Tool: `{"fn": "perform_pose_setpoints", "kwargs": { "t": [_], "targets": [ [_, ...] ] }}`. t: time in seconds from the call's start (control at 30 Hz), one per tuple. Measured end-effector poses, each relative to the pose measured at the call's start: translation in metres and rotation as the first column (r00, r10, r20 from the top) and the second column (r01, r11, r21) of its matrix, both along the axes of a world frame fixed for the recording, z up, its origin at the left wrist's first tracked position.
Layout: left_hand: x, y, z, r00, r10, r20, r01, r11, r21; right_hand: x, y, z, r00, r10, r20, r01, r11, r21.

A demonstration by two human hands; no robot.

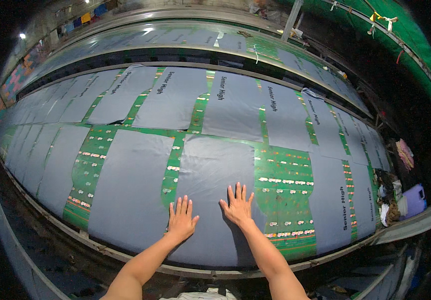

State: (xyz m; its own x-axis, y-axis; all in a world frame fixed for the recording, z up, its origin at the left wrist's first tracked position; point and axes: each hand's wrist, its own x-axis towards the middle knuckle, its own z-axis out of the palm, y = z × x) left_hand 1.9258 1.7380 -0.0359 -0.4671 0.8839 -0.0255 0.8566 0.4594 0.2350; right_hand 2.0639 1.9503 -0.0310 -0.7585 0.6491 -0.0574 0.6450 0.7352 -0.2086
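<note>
A grey-blue cut fabric panel [215,165] lies on the long green printing table [288,200] right before me. My left hand [181,220] rests flat near the panel's left edge, fingers spread. On its right part my right hand [237,204] lies flat too, fingers apart and pointing away from me. Faint wrinkles run across the panel beyond my fingertips. No print shows on this piece. To its left lies another plain panel [130,180], and to its right a panel with dark lettering [328,200].
Beyond is a row of printed grey panels [168,97]. A second long table [175,37] with more panels stands behind a dark gap. At the right end sit a purple container [413,201] and crumpled rags [389,212]. A metal rail [210,274] edges my side.
</note>
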Motion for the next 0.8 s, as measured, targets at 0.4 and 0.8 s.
{"fn": "perform_pose_setpoints", "kwargs": {
  "t": [0.4,0.8],
  "targets": [
    [0.037,-0.085,0.01,0.988,-0.103,0.117,0.095,0.993,0.072,0.138,-0.051,-0.003,0.943,-0.33,-0.027,0.328,0.942,-0.074],
    [0.049,-0.131,0.021,0.97,0.153,0.187,-0.183,0.971,0.153,0.176,-0.103,0.001,0.791,-0.556,-0.254,0.559,0.827,-0.069]
  ]
}}
